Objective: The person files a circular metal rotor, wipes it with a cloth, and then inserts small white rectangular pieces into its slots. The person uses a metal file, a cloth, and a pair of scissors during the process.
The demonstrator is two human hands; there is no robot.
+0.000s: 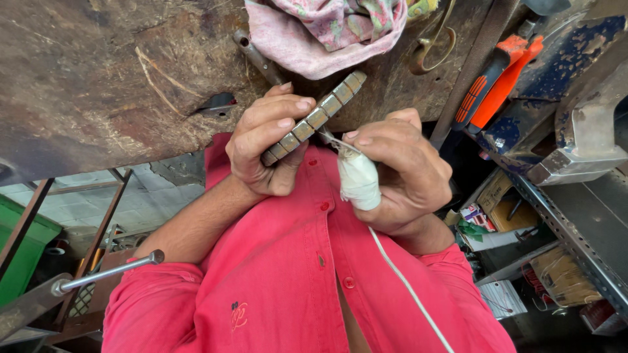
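The left hand (265,147) curls its fingers tight around a ridged metal bar (314,117) tilted over the wooden bench (98,72). Just beside it, the right hand (402,170), thumb bandaged, pinches a thin white strip (337,140) touching the bar.

A worn wooden workbench (98,72) filled the upper background. Tiled floor (131,202) lay left of the hands; perforated metal shelving (575,235) stood right.

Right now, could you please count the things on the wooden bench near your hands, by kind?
Grey segmented metal bar, held in the left hand: 1
Pink floral cloth: 1
Brass-coloured scissors: 1
Orange-and-black tool handle: 1
Total: 4
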